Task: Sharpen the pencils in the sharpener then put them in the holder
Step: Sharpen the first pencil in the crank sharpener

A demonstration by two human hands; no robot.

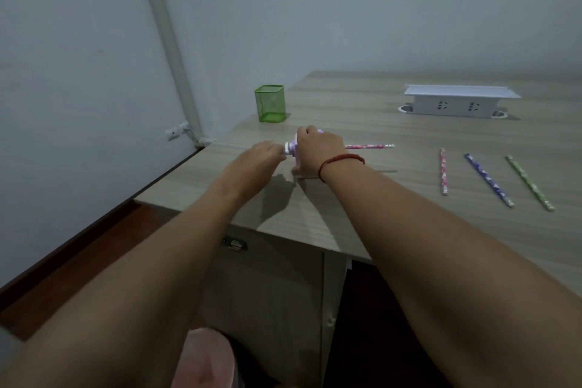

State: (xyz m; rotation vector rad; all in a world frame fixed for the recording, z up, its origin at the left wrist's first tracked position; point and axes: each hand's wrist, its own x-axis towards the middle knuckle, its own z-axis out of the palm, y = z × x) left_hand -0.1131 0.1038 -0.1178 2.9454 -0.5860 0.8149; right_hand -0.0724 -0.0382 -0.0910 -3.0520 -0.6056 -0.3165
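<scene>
A pale purple sharpener (pixel 291 151) stands near the table's left edge, mostly hidden by my hands. My right hand (pixel 318 148) is clamped over its top and body. My left hand (pixel 263 156) grips the crank at its left end. A pink patterned pencil (pixel 370 146) sticks out horizontally from the sharpener's right side. Three more pencils lie loose to the right: a pink one (pixel 443 172), a blue one (pixel 488 179) and a green one (pixel 529 182). The green mesh holder (pixel 271 103) stands behind the sharpener with nothing visible inside.
A white power-socket box (pixel 456 101) sits at the back right of the wooden table (pixel 362 217). The table's left edge and corner are close to the sharpener. A drawer with a lock (pixel 233 243) is below the front edge, and the wall is to the left.
</scene>
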